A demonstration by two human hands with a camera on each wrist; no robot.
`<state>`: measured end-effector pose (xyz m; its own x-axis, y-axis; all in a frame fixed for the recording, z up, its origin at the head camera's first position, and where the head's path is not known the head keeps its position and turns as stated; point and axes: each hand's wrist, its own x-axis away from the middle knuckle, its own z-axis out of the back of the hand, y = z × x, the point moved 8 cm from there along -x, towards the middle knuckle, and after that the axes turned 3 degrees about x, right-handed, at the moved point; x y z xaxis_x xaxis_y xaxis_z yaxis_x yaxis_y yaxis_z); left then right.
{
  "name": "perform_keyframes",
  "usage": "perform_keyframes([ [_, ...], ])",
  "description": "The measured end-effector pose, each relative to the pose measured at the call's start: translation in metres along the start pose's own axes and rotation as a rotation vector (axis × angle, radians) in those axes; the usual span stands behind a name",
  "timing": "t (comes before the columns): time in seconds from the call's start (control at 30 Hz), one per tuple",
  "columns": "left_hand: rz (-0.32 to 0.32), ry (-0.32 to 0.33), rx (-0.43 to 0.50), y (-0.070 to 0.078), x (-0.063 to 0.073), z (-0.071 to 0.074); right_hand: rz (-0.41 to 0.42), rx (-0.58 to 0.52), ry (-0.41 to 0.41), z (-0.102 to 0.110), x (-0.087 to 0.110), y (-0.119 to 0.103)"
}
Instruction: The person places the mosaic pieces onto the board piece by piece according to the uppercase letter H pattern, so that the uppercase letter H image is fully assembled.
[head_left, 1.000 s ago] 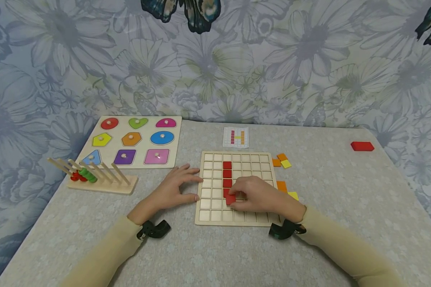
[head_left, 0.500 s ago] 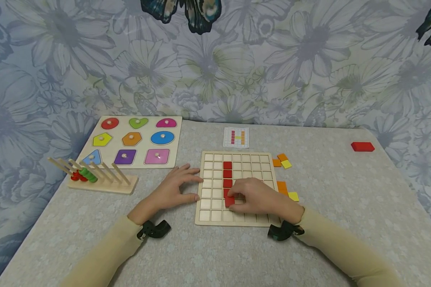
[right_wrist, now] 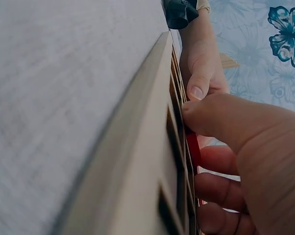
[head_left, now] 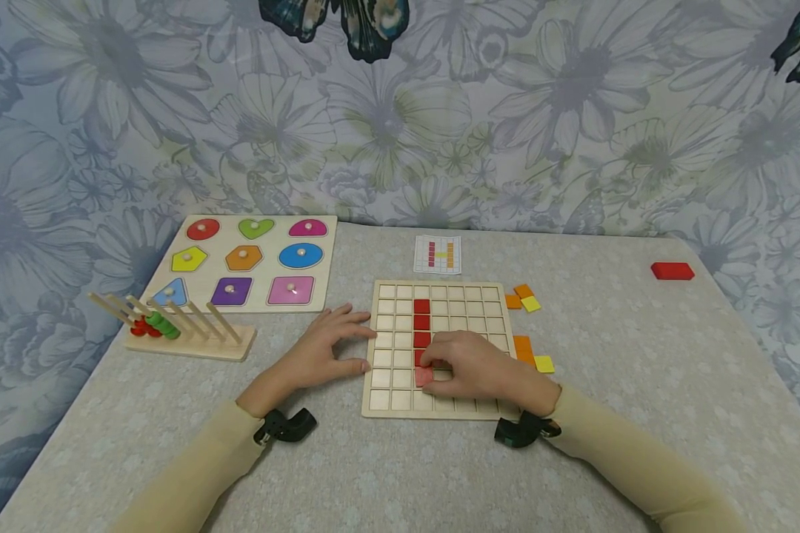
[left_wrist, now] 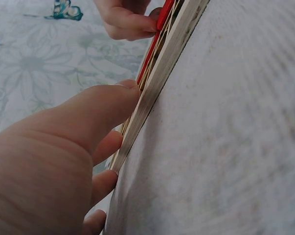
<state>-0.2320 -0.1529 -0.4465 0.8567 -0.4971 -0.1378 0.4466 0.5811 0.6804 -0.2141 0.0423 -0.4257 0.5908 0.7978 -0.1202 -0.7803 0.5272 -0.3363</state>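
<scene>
A wooden grid board (head_left: 381, 400) lies on the table with several red square tiles (head_left: 422, 323) in one column. At the column's near end, my right hand (head_left: 473, 370) pinches another red tile (head_left: 423, 377) between thumb and fingers. That tile lies in or just over a cell; the head view does not settle which. Part of the red tile (right_wrist: 192, 147) shows beside the fingers in the right wrist view. My left hand (head_left: 320, 352) has its fingers spread, and its fingertips touch the board's left edge (left_wrist: 152, 88).
Orange tiles (head_left: 523, 348) and yellow tiles (head_left: 544, 363) lie right of the board. A pattern card (head_left: 437, 255) is behind it. Left stand a shape puzzle (head_left: 263, 285) and a peg stand (head_left: 203, 348) with rings. A red block (head_left: 672, 271) sits far right.
My right hand has shifted slightly left with the red tile, which now lines up with the red column. The left hand has stayed in place.
</scene>
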Motion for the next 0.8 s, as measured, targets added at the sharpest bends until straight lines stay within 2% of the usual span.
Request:
perform_keyframes([
  [0.8,-0.007,-0.001,0.002,-0.0013,-0.0002,-0.0008,0.002,-0.032,0.036,-0.0014,0.0007,0.0019],
])
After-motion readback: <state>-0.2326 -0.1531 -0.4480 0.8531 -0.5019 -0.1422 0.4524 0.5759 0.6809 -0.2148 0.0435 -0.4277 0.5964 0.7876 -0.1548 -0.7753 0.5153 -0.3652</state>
